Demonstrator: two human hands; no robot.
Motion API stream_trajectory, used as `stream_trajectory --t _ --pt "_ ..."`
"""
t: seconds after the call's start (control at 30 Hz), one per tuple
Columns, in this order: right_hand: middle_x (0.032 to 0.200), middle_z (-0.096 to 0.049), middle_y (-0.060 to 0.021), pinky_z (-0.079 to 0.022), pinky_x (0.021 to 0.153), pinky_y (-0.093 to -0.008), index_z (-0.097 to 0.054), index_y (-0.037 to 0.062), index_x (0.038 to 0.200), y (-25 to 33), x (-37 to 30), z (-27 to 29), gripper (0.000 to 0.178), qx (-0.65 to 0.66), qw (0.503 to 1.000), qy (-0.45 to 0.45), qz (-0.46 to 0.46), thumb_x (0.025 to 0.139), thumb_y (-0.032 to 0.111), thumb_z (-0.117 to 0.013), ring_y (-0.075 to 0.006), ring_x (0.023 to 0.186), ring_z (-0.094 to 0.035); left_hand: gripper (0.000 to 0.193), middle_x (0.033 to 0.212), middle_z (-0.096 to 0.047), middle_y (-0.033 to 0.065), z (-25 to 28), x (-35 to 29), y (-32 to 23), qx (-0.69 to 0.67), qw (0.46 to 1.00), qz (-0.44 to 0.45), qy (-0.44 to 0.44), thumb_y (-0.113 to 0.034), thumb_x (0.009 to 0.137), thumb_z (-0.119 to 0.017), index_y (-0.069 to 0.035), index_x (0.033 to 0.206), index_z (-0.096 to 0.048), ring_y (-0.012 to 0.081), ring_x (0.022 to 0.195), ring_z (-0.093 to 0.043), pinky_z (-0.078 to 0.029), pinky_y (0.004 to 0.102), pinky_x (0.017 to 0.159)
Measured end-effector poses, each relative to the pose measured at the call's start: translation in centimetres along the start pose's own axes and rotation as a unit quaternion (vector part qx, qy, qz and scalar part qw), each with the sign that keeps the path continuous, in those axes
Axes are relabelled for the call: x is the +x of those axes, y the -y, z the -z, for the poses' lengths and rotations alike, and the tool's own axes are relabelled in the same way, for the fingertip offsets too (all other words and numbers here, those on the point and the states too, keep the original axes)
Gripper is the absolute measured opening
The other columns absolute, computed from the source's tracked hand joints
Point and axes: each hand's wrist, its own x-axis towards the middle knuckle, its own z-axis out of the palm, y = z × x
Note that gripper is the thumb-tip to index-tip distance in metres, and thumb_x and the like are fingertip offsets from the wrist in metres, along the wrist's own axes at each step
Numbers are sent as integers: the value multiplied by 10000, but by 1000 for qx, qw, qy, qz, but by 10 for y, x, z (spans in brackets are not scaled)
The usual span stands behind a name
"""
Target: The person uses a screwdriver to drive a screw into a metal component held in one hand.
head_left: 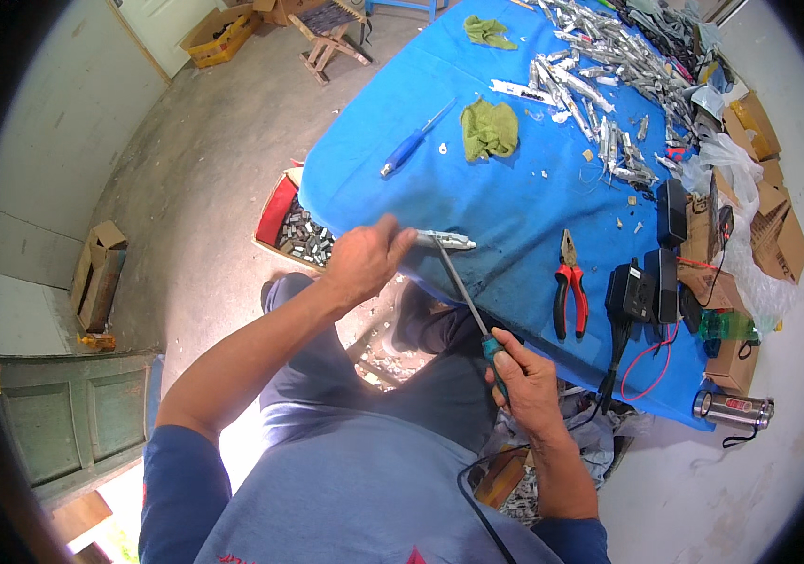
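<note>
A pale wall [63, 141] and white door [153, 30] border a grey floor [209, 132] with a wooden stool [328, 41].

The screwdriver [478, 315] in the right hand [526, 378] has a smooth metal shaft [461, 284] and plastic-looking handle [494, 352]. The slim strip [449, 241] at the left hand [362, 260] looks metallic and glossy. Beyond both hands spreads matt cloth [533, 202]; right of them, a shiny metal flask [736, 412].

- The tablecloth [533, 207] is bright blue.
- The held screwdriver [490, 345] has a teal handle.
- The held strip [446, 240] looks silvery white.
- The pliers [569, 284] have red-and-black handles.
- The other screwdriver [406, 150] is blue-handled.
- The rags [489, 130] are olive green.
- The flask [735, 410] is silver.
</note>
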Motion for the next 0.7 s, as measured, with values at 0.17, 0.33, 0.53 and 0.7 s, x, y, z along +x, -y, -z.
stream_trajectory --t 0.17,0.33,0.53,0.7 --pt "767 -614 -52 -372 403 -200 -570 60 1359 -12 -3 -15 375 70 997 -20 -31 996 156 -573 -75 477 -504 364 610 -602 187 -4 0 4 2 999 -18 -28 -374 1011 -526 -20 942 -574 391 615 -638 -461 495 567" --pt "774 -614 -67 -364 371 -214 -580 90 1347 -30 -8 -44 361 143 988 -55 -38 994 164 -577 -97 460 -501 345 619 -591 215 -4 -3 -2 10 998 -23 -58 -352 1004 -536 -17 933 -571 430 617 -609 -448 516 564" --pt "769 -603 -64 -353 364 -215 -555 97 1372 -35 -10 -73 384 219 970 -80 -62 1002 200 -570 -103 470 -503 315 651 -599 239 -14 -13 -3 15 997 -29 -70 -332 994 -544 -28 917 -575 450 626 -607 -454 535 564" --pt "785 -616 -56 -365 377 -198 -545 74 1381 -41 -9 -48 399 114 991 -73 -4 1010 217 -560 -74 478 -506 341 677 -615 225 -32 -30 -15 -2 997 -41 -66 -344 1014 -506 -34 899 -592 451 636 -610 -455 536 565"
